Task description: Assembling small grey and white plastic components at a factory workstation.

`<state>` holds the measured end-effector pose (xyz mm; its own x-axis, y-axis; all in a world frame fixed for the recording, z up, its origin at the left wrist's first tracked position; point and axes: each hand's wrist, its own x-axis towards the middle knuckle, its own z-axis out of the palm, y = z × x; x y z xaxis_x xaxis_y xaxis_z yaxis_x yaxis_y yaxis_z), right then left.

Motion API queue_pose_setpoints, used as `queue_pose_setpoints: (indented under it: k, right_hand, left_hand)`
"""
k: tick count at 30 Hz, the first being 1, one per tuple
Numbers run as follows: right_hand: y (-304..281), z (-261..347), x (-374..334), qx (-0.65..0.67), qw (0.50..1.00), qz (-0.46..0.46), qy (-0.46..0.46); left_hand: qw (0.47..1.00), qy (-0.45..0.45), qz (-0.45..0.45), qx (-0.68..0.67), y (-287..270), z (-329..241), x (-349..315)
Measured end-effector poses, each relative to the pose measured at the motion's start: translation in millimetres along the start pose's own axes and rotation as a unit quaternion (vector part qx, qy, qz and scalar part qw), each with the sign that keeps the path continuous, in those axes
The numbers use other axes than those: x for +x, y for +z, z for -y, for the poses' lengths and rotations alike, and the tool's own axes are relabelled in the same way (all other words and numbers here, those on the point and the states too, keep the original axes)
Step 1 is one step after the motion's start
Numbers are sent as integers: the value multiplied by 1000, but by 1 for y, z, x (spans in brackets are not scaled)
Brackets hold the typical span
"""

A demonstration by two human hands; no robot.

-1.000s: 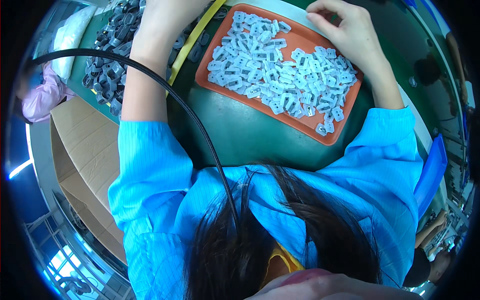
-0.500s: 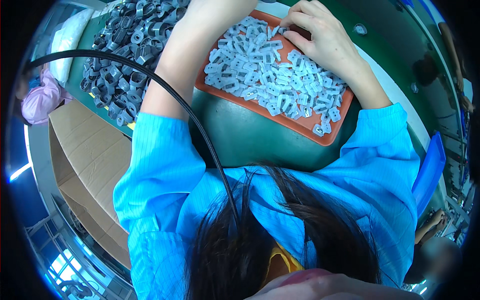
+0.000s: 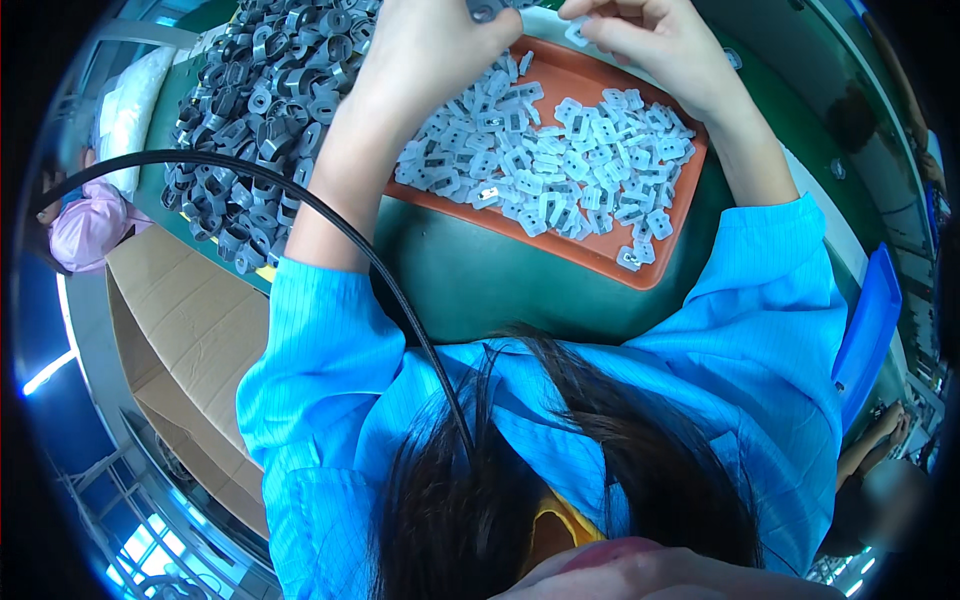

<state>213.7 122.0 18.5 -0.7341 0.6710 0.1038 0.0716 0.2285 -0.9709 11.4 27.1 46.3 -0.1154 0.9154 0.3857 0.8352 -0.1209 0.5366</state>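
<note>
At the far edge of the view, my left hand (image 3: 440, 52) is closed on a dark grey plastic part (image 3: 484, 10), only partly visible past the thumb. My right hand (image 3: 665, 42) pinches a small translucent plastic piece (image 3: 577, 32) between thumb and fingers, above the far rim of an orange tray (image 3: 610, 265). The held piece and the grey part are apart. Inside the tray lies a loose heap of similar translucent pieces (image 3: 540, 160), some showing small metal inserts.
A large pile of dark grey ring-shaped parts (image 3: 255, 130) covers the green table (image 3: 470, 285) at left. An open cardboard box (image 3: 190, 320) stands beside it. A black cable (image 3: 340, 215) crosses the view. A blue bin (image 3: 868, 330) is at right. Other people sit around.
My right hand has lifted a translucent piece out of the tray and moved up toward the far edge. My left hand has shifted slightly, bringing the grey part into partial view.
</note>
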Motion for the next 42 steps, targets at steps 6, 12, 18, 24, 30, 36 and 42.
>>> queue_pose_setpoints:
  k: [6,12,18,24,30,36,42]
  right_hand:
    - [11,19,0,165,979,2,117]
    - [19,19,-6,48,991,-60,109]
    - [28,21,-5,-25,996,-83,19]
    - [33,26,-9,-151,984,-87,-33]
    - [26,7,-3,-87,989,-106,-47]
    - [17,4,-3,128,985,-3,117]
    - [14,1,-1,197,969,31,149]
  left_hand:
    - [944,-82,21,-318,10,5,-36]
    - [952,-108,17,-286,17,2,-40]
    - [929,-111,27,-352,15,-4,-40]
    - [964,-56,-10,-259,15,-9,-46]
    - [940,-89,-10,-328,26,-12,-47]
    - [980,-7,-29,-195,25,-7,-48]
    - [987,43,-29,-155,18,-2,-48]
